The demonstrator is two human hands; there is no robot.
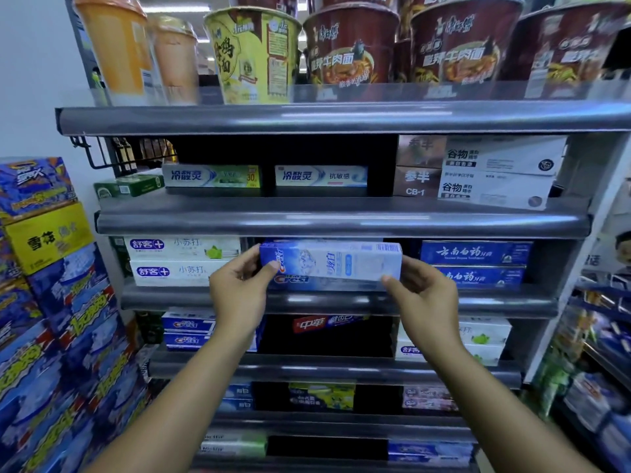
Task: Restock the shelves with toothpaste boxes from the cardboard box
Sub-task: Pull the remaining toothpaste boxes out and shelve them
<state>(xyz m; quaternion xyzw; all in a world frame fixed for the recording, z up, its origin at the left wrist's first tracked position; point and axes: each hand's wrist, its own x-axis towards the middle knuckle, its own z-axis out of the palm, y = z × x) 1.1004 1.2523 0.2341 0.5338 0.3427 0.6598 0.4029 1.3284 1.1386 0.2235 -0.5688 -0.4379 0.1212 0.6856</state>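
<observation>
A blue-and-white Crest toothpaste box (pixel 331 259) is held level in front of the middle shelf (pixel 334 302). My left hand (pixel 239 291) grips its left end, and my right hand (pixel 423 298) pinches its right end. Under it another Crest box (pixel 297 279) lies on the same shelf. To the left sit white toothpaste boxes (pixel 181 259), to the right dark blue ones (pixel 474 262). The cardboard box is out of view.
Cup noodles (pixel 351 46) line the top shelf. Other toothpaste boxes (pixel 321 175) fill the shelf above, with a dark gap beside them. Lower shelves hold more boxes and dark gaps (pixel 327 339). Stacked blue cartons (pixel 61 319) stand at left, another rack (pixel 601 336) at right.
</observation>
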